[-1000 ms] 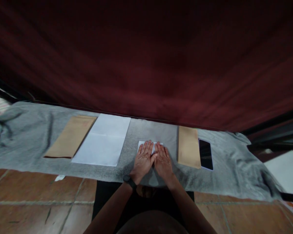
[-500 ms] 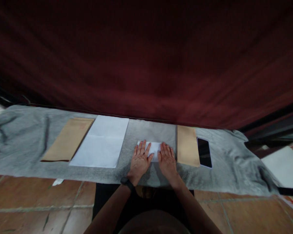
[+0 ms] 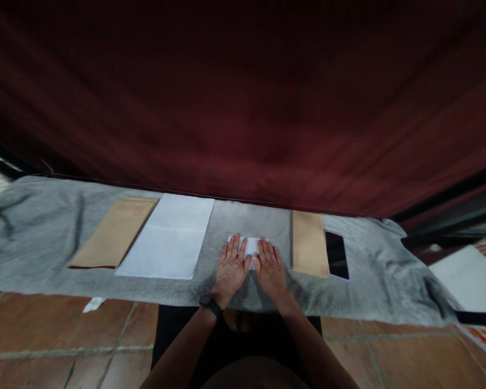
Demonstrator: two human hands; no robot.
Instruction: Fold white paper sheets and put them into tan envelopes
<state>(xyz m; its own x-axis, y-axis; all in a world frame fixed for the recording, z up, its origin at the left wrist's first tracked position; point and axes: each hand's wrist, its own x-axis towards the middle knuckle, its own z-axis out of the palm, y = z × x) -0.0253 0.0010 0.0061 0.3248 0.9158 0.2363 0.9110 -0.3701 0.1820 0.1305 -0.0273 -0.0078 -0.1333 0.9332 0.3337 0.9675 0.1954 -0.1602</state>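
Observation:
A small folded white paper (image 3: 251,244) lies on a grey cloth (image 3: 44,237) spread over the floor. Both of my hands rest flat on it, fingers stretched forward. My left hand (image 3: 230,269) covers its left part and wears a black wristband. My right hand (image 3: 270,270) covers its right part, thumb close to the left hand. Only the paper's far edge shows between and above the fingers.
A white sheet (image 3: 170,236) and a brown envelope (image 3: 114,232) lie to the left. Another brown envelope (image 3: 309,244) and a black phone (image 3: 336,254) lie to the right. A dark red curtain (image 3: 243,102) hangs behind. Terracotta floor tiles (image 3: 65,340) lie near me.
Half a second ago my hands were spread apart over the paper; now they have slid back together at its middle, as they were a second ago.

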